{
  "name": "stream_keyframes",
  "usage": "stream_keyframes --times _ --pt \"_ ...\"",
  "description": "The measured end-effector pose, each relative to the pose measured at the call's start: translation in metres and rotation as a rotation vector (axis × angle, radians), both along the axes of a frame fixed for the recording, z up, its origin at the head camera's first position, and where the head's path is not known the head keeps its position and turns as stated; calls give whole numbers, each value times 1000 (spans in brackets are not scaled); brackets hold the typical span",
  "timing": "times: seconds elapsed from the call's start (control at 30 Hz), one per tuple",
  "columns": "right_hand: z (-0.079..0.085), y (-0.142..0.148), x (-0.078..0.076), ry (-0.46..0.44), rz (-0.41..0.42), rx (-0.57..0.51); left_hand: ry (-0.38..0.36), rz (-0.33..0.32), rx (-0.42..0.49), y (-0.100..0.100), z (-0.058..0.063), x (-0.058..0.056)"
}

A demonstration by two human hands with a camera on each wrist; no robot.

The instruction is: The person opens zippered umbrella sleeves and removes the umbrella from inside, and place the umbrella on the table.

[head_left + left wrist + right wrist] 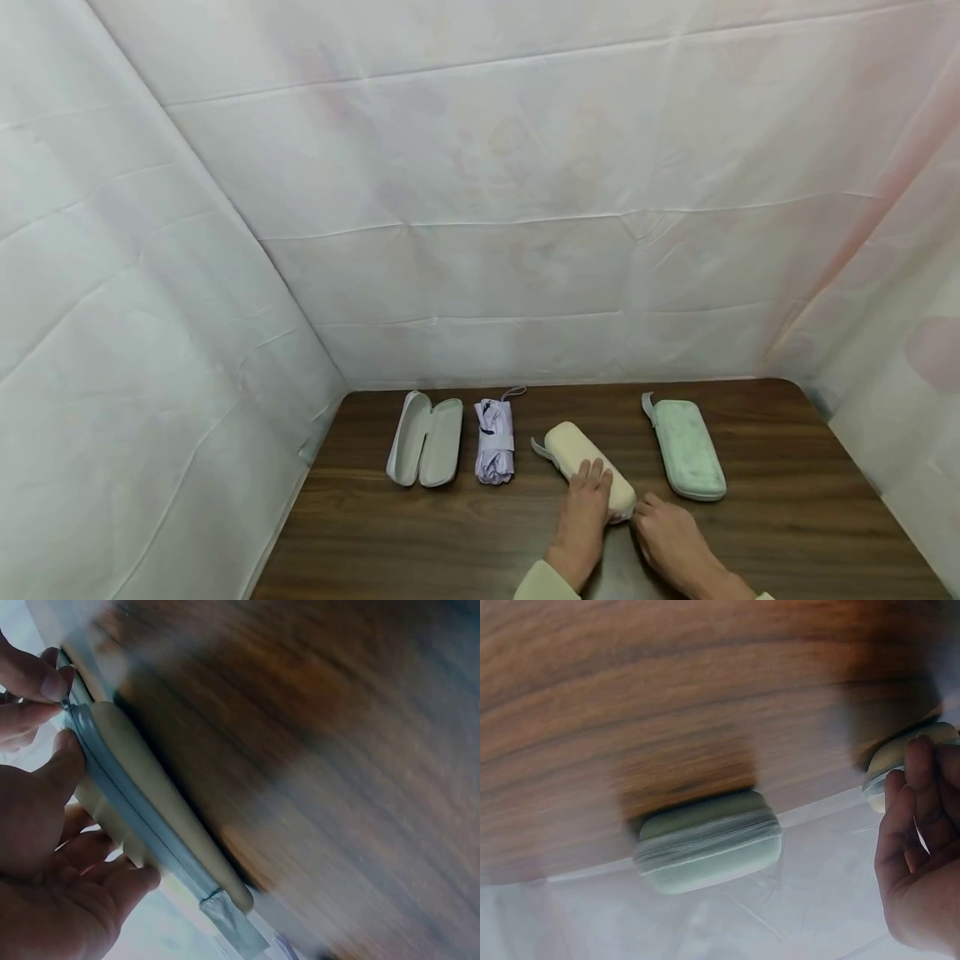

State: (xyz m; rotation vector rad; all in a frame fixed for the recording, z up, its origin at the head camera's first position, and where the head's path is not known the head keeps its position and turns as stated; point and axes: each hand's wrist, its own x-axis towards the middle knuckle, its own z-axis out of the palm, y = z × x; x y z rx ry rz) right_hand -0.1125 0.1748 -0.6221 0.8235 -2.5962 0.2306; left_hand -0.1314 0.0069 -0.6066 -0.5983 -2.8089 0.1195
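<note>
A cream zippered case (573, 444) lies aslant on the table, a grey strap (542, 451) at its far end. Across its near half, my left hand (587, 512) holds it, fingers over the top and thumb by the zipper end. A grey zipper (135, 814) runs closed along the side in the left wrist view. My right hand (671, 537) is at the case's near corner, where its thumb and finger pinch the small zipper pull (66, 704). To the right lies a closed green case (690, 450), which the right wrist view shows from its end.
On the left an open grey case (441, 444) lies with both halves spread. Beside it is a folded lilac umbrella (495, 446) with a wrist loop. The dark wooden table (375, 533) meets white curtains (525, 275) at its back and sides.
</note>
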Motion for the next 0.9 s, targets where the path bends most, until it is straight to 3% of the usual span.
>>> stream_keyframes --times 0.27,0.53,0.77,0.9 --pt "-2 -2 2 25 3 -18 34 47 -1 7 -1 2" --pt "-6 -5 2 106 15 -58 44 84 -2 13 -3 4" --pt "-5 -7 6 56 -29 -57 51 91 15 16 -3 5" --pt "-1 -8 8 -17 -100 -46 69 56 -2 11 -6 4"
